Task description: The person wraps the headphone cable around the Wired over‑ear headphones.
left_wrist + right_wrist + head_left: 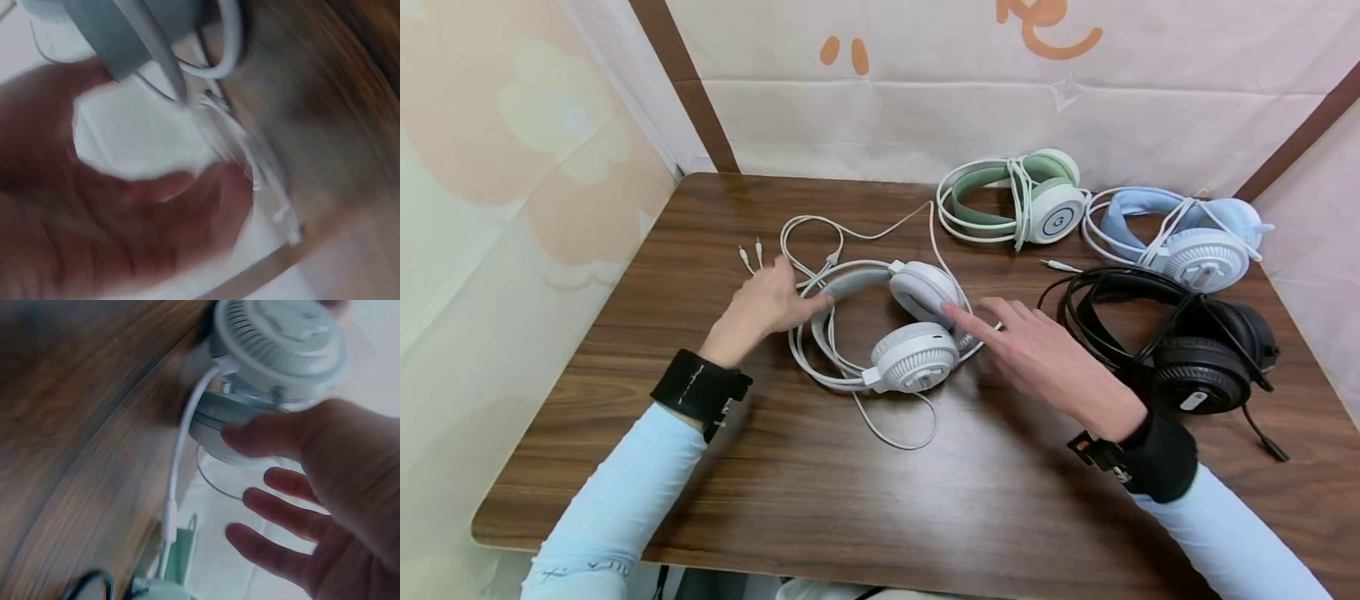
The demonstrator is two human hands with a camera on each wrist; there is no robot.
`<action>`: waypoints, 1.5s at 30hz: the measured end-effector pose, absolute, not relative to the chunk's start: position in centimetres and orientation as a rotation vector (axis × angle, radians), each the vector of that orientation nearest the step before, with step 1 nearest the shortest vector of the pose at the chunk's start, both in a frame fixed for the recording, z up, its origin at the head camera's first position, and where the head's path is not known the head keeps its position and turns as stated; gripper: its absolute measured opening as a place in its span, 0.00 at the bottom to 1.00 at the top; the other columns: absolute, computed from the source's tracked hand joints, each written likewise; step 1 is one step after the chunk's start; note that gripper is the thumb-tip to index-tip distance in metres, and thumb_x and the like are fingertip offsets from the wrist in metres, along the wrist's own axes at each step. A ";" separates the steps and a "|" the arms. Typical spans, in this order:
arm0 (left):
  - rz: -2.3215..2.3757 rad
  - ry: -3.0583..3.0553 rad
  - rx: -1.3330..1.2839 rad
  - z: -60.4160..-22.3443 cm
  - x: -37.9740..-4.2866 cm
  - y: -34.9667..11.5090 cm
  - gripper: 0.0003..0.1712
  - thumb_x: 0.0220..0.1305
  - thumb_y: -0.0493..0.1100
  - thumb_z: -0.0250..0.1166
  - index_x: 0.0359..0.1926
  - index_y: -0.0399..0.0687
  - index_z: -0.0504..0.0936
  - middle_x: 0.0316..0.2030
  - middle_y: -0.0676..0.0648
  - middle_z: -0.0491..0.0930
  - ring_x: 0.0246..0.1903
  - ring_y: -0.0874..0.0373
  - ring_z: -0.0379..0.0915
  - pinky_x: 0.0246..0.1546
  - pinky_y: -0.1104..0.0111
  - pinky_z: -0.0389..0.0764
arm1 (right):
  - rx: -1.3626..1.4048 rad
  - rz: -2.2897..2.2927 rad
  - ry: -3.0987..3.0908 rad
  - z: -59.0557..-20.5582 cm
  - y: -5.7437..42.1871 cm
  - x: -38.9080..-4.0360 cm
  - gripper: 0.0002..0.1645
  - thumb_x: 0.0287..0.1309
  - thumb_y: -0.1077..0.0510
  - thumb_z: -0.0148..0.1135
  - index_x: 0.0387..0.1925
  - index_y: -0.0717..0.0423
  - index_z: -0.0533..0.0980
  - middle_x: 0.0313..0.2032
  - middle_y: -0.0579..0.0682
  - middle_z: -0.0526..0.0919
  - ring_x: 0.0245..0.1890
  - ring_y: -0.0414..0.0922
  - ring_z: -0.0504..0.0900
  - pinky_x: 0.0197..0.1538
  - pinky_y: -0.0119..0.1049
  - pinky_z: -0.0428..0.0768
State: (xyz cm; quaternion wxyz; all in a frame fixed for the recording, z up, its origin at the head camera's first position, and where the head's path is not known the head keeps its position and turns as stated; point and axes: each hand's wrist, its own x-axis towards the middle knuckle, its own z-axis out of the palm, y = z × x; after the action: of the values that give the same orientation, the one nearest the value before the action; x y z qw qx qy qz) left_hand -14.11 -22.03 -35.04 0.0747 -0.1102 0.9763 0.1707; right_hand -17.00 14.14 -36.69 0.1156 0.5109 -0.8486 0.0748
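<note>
Light grey-white over-ear headphones (917, 358) lie on the wooden table, their thin white cable looped around the headband. At the headband end is my left hand (767, 304), its thumb reaching toward the band and its fingers beside the cable. The left wrist view is blurred; there a wide gap separates that hand's thumb and fingers (219, 194) near the white cable (234, 131). My right hand (1037, 354) is at the ear cups with fingers spread. One of its digits overlaps the ear cup (231, 415) in the right wrist view.
Green-and-white headphones (1058, 212) stand at the back, with light blue headphones (1206, 258) to their right. Black headphones (1202, 371) with a microphone lie close to my right hand. White cable plugs (758, 250) rest beyond my left hand. A curtain (925, 125) hangs behind the table.
</note>
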 end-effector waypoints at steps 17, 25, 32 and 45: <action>1.806 1.891 -0.446 -35.4 -13.2 -22.0 0.15 0.61 0.36 0.51 0.47 0.34 0.74 0.25 0.54 0.82 0.21 0.68 0.72 0.24 0.77 0.75 | 1.541 0.167 -2.107 -39.2 13.2 -16.9 0.04 0.65 0.65 0.57 0.36 0.60 0.78 0.42 0.55 0.77 0.42 0.51 0.77 0.41 0.41 0.79; 1.939 1.744 -0.443 -34.5 -11.9 -20.3 0.10 0.63 0.38 0.57 0.24 0.50 0.72 0.15 0.58 0.60 0.14 0.67 0.58 0.21 0.75 0.73 | 1.684 0.181 -2.084 -35.2 15.4 -16.2 0.11 0.60 0.69 0.55 0.43 0.60 0.77 0.40 0.52 0.79 0.41 0.48 0.78 0.39 0.40 0.82; 2.072 1.747 -0.380 -32.5 -11.4 -20.7 0.15 0.53 0.33 0.50 0.17 0.54 0.60 0.18 0.57 0.48 0.15 0.67 0.46 0.20 0.77 0.56 | 1.523 -0.086 -1.998 -30.1 19.0 -19.0 0.15 0.65 0.66 0.43 0.39 0.62 0.78 0.44 0.61 0.79 0.48 0.61 0.77 0.47 0.56 0.77; 2.188 1.701 -0.060 -31.3 -9.7 -23.5 0.11 0.53 0.29 0.43 0.22 0.50 0.62 0.17 0.56 0.50 0.17 0.66 0.43 0.19 0.76 0.48 | 1.706 0.643 -2.584 -34.8 18.0 -21.5 0.12 0.59 0.60 0.70 0.41 0.44 0.77 0.53 0.47 0.84 0.61 0.48 0.78 0.63 0.57 0.73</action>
State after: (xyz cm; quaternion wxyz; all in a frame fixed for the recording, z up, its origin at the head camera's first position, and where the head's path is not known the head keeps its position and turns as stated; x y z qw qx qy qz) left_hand -9.69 -23.46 -31.35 0.1839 -0.0214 0.6031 0.7759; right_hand -21.53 17.98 -34.77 -0.0101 0.5394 -0.8171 0.2033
